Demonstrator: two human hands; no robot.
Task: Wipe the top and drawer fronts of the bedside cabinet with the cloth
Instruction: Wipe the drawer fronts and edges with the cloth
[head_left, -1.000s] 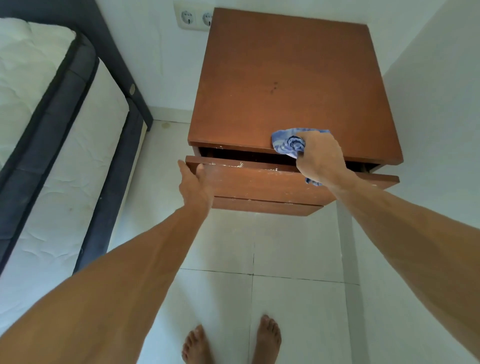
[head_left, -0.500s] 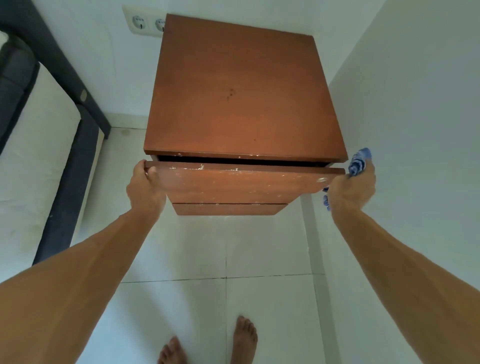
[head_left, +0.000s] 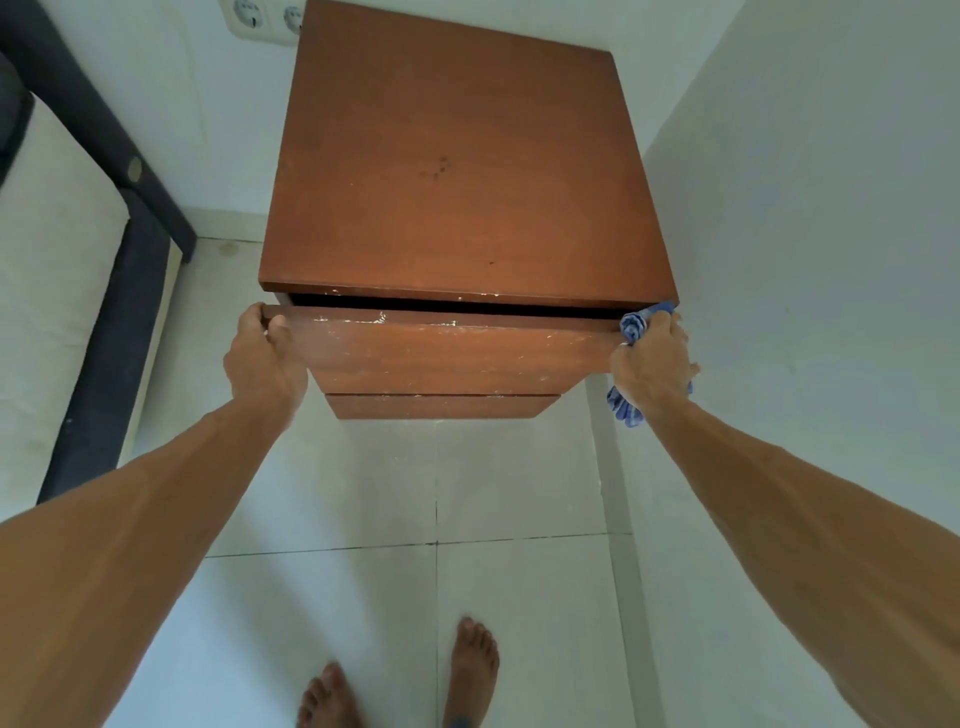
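The brown wooden bedside cabinet (head_left: 457, 171) stands in a white corner, its bare top showing a few dark specks. Its top drawer (head_left: 447, 351) is pulled out a little, with white scuffs along the upper edge; a second drawer front (head_left: 441, 406) shows below. My left hand (head_left: 262, 364) grips the drawer's left end. My right hand (head_left: 652, 364) is at the drawer's right end, closed around a bunched blue-and-white cloth (head_left: 635, 326) that sticks out above and below the fist.
A bed with a dark frame (head_left: 109, 332) and white mattress (head_left: 47, 291) lies to the left. A white wall (head_left: 810, 260) stands close on the right. Two sockets (head_left: 265, 15) sit on the back wall. My bare feet (head_left: 472, 670) stand on white floor tiles.
My right hand with the cloth slid from the middle of the drawer's top edge to its right end. My left hand shifted to grip the left end. The view swung right.
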